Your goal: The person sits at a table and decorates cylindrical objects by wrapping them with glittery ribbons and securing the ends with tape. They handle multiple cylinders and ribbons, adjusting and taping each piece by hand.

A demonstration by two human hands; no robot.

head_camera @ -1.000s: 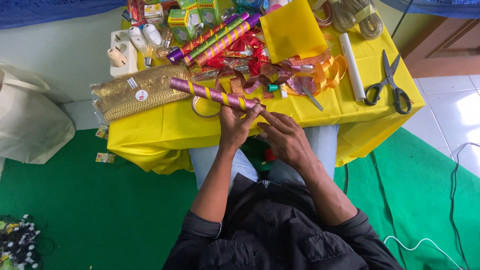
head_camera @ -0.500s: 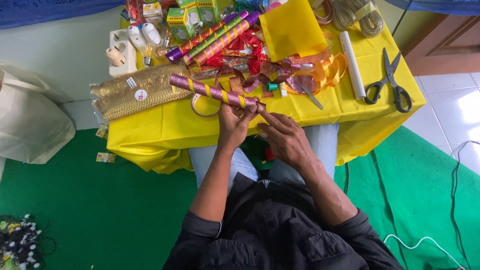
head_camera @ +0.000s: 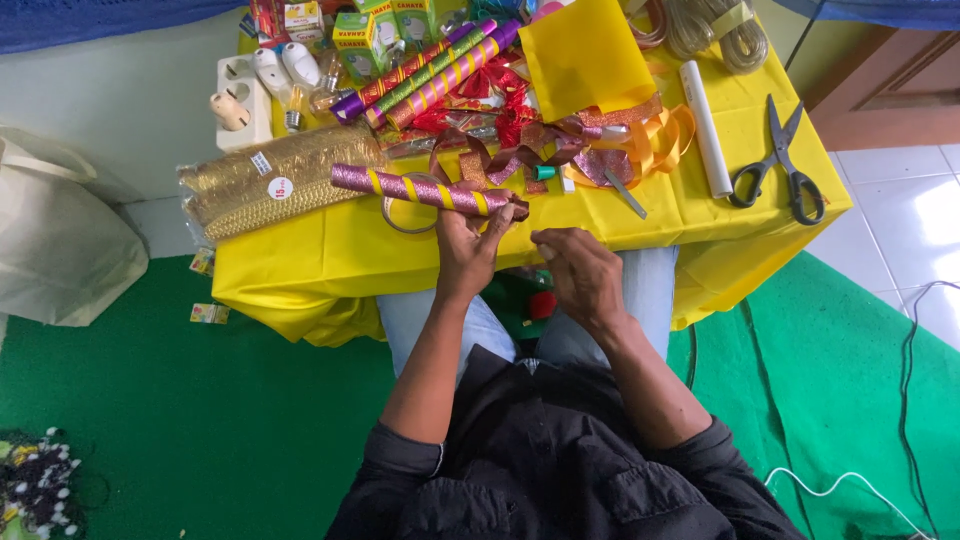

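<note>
Our left hand [head_camera: 466,243] pinches the purple-and-yellow roll [head_camera: 425,190] at its end; our right hand [head_camera: 580,272], fingers curled, holds nothing we can see; we should keep the roll steady.

You get bright, even daylight across scene; colours strong, nothing dim. Light enters from right: white floor tiles [head_camera: 905,200] beyond right edge of yellow table [head_camera: 330,255] blow out to glare. Shadows soft; darkest patch sits under table's front edge, over your lap. Glitter roll [head_camera: 425,190] in your left hand [head_camera: 468,245] throws small sparkles. Focus sharp at table centre and on your right hand [head_camera: 580,272]. Wide lens bends lines toward frame corners. Black jacket [head_camera: 560,470] at bottom loses detail in shade.
</note>
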